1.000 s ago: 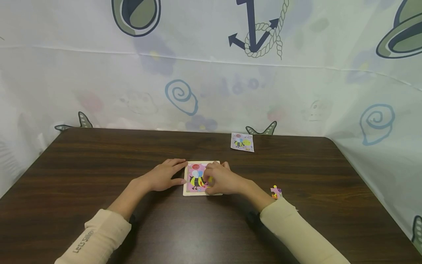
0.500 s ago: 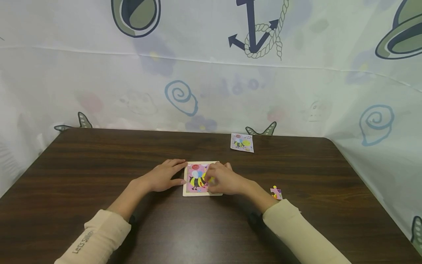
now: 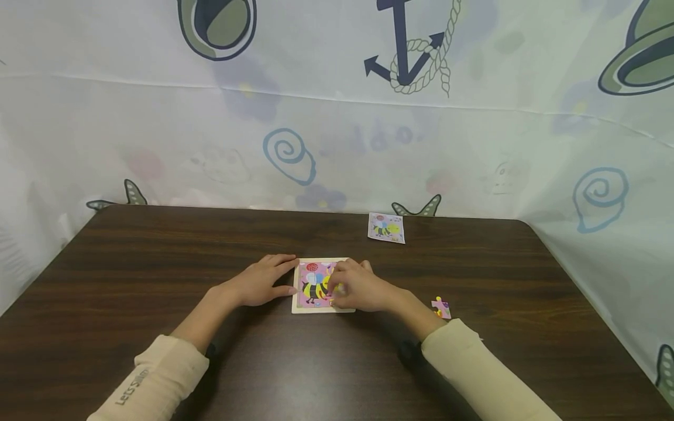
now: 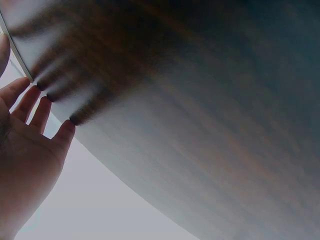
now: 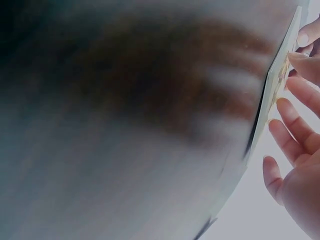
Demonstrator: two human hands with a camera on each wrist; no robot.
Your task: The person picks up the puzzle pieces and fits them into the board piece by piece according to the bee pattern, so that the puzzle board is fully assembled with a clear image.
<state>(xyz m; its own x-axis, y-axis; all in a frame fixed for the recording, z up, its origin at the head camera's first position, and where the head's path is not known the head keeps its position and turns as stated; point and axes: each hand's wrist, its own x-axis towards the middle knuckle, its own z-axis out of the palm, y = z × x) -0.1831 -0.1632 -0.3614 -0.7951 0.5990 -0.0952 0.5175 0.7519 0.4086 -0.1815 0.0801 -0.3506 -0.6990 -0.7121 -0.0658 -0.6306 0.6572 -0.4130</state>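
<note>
A square bee jigsaw puzzle [image 3: 315,286] in a pale wooden tray [image 3: 318,310] lies mid-table in the head view. My left hand [image 3: 263,282] holds the tray's left edge steady, its fingers spread and thumb resting at the rim. My right hand [image 3: 359,286] is over the right side of the puzzle, thumb and fingers bent together at a puzzle piece, mostly hidden beneath them, by the bee's yellow head. In the right wrist view, the thumb and index fingertip of the right hand [image 5: 305,130] meet close at the tray's face [image 5: 267,92]; the other fingers are loosely bent.
One loose pink-and-yellow puzzle piece [image 3: 441,307] lies right of the tray, beside the right forearm. A printed bee picture card [image 3: 387,228] lies near the far edge of the dark wooden table [image 3: 184,245]. A patterned white cloth [image 3: 337,128] hangs behind.
My right hand has shifted slightly right, its fingers and thumb drawn closer together over the puzzle. The left hand, tray, card and loose piece stay in place.
</note>
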